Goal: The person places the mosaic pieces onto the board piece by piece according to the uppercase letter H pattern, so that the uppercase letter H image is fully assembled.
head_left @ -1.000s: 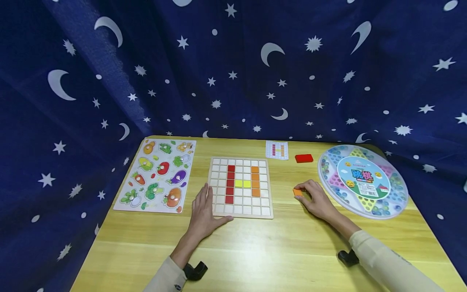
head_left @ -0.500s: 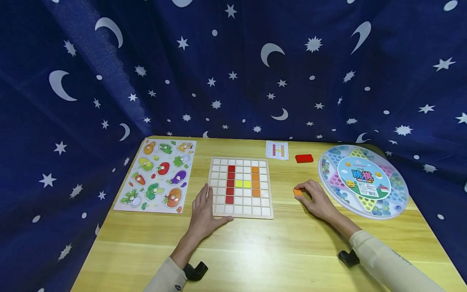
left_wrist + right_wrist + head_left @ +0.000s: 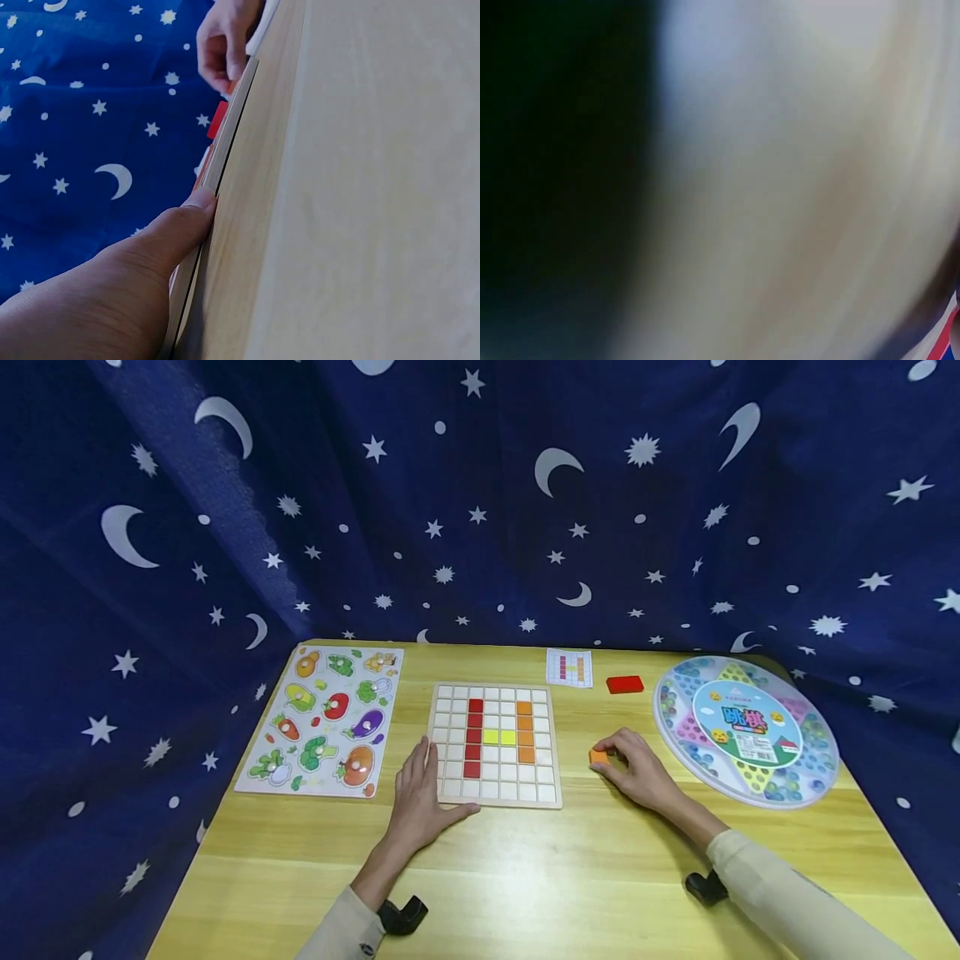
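Note:
A wooden grid board (image 3: 491, 791) lies mid-table, with a column of red squares (image 3: 473, 737), two yellow squares (image 3: 499, 737) and a column of orange squares (image 3: 525, 732) in its cells. My left hand (image 3: 420, 802) rests at its front left corner, fingers fairly straight along the left side and thumb along the front edge. In the left wrist view that thumb (image 3: 180, 225) presses the board's edge (image 3: 232, 120). Right of the board, my right hand (image 3: 639, 768) pinches a small orange block (image 3: 598, 757) between thumb and fingers, low over the table. The right wrist view is mostly a blur.
Behind the board lies a printed pattern card (image 3: 555, 679), with a red block (image 3: 625, 685) beside it. A vegetable puzzle board (image 3: 315, 781) is at the left, and a round Chinese checkers box (image 3: 742, 735) at the right. A starry curtain (image 3: 480, 602) hangs behind the table.
My right hand has moved slightly left with the orange block in its fingers. The left hand and the board have stayed in place.

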`<state>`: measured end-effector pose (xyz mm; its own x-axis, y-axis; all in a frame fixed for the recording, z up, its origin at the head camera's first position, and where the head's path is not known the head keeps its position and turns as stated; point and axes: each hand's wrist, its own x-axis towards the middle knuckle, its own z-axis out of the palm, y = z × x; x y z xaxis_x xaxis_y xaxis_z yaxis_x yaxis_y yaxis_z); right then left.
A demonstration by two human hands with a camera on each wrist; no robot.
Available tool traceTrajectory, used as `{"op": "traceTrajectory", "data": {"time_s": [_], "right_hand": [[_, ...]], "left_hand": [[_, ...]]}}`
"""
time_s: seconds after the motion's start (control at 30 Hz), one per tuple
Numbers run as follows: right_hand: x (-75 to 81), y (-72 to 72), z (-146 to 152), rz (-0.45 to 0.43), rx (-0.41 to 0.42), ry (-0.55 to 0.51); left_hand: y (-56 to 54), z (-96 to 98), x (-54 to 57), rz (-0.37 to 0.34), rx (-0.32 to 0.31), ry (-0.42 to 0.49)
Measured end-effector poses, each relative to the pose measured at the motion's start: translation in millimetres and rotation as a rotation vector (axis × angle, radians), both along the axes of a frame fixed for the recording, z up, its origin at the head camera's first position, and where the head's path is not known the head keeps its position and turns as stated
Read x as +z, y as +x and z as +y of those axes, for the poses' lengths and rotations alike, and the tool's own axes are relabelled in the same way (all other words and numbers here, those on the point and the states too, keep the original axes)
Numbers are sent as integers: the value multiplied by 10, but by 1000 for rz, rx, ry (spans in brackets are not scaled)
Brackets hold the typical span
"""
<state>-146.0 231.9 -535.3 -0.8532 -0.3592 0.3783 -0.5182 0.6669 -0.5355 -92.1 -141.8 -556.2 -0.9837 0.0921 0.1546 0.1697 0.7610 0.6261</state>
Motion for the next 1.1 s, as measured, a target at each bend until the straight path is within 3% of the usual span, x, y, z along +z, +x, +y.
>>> {"op": "traceTrajectory", "data": {"time_s": [0.3, 0.57, 1.1], "right_hand": [[108, 24, -539, -48, 113, -5], [132, -70, -908, -76, 158, 7], [119, -6, -1019, -115, 159, 95]], "left_hand": [[-11, 13, 14, 5, -12, 12], [-58, -47, 44, 29, -8, 3], [-35, -22, 8, -9, -12, 16]]}}
